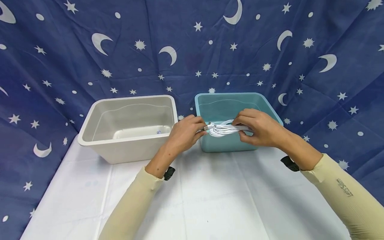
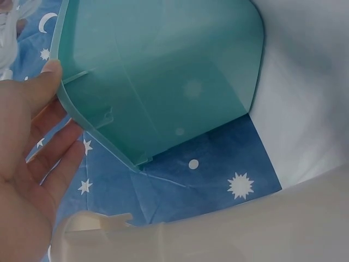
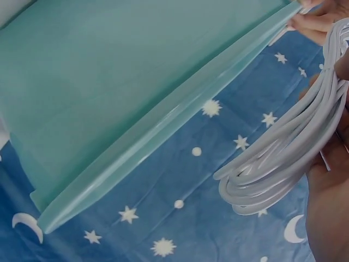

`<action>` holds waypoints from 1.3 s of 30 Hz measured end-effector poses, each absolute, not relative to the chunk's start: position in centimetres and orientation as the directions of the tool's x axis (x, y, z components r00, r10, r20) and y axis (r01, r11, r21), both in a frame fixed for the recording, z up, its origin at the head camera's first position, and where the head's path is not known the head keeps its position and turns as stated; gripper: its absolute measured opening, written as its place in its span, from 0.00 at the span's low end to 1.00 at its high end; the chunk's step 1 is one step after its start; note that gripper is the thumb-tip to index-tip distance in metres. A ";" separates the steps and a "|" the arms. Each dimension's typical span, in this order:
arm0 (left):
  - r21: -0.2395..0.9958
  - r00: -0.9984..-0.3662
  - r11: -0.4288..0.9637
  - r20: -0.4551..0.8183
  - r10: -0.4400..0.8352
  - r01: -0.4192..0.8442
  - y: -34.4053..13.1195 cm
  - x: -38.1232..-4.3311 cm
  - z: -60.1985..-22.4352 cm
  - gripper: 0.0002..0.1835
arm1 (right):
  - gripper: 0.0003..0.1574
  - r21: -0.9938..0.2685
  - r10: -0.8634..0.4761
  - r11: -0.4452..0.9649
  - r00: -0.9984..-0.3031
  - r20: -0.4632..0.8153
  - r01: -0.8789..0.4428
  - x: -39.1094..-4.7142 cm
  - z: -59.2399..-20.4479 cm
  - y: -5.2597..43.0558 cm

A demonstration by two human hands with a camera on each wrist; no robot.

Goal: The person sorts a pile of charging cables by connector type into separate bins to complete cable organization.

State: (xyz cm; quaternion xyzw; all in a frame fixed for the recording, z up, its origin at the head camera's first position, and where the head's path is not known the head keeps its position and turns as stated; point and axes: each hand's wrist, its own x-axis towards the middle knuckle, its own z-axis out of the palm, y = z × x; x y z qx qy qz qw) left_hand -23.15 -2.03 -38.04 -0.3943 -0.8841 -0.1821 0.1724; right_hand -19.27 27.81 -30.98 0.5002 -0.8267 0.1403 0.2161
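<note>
A coiled white USB cable [image 1: 223, 130] spans the gap between both hands, above the front rim of the teal bin [image 1: 226, 143]. My right hand [image 1: 264, 126] grips the bundle at its right end; in the right wrist view the cable's loops [image 3: 267, 169] hang out past the fingers. At the other end, the thumb and index finger of my left hand [image 1: 186, 131] pinch around the metal-tipped connector. The left wrist view hides that contact; there the left thumb [image 2: 46, 79] overlaps the teal bin's rim. The front rim and hands hide part of the teal bin's inside.
To the left stands a light grey bin [image 1: 120, 151], with a small blue-marked patch on its floor. Both bins sit on a white-covered table [image 1: 207, 196]. Behind them hangs a blue curtain [image 1: 186, 33] with moons and stars.
</note>
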 end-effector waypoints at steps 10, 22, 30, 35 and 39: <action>0.194 -0.623 0.613 0.459 0.633 0.766 -2.1 -23.2 -38.0 0.09 | 0.20 -0.037 -0.742 0.513 -0.465 0.483 -0.858 -21.4 -31.6 28.9; 0.193 -0.618 0.607 0.457 0.639 0.771 -2.0 -23.2 -37.8 0.11 | 0.17 -0.090 -0.704 0.553 -0.522 0.481 -0.828 -22.3 -32.7 30.2; 0.193 -0.618 0.608 0.459 0.638 0.770 -2.0 -23.2 -37.7 0.12 | 0.19 -0.092 -0.702 0.567 -0.538 0.466 -0.819 -21.5 -33.4 30.5; 0.191 -0.618 0.609 0.459 0.638 0.770 -2.1 -23.3 -37.7 0.11 | 0.19 -0.098 -0.701 0.548 -0.520 0.488 -0.831 -20.8 -34.0 30.4; 0.203 -0.614 0.597 0.457 0.643 0.776 -2.0 -23.2 -37.9 0.12 | 0.17 -0.097 -0.697 0.540 -0.509 0.505 -0.836 -20.0 -34.8 30.3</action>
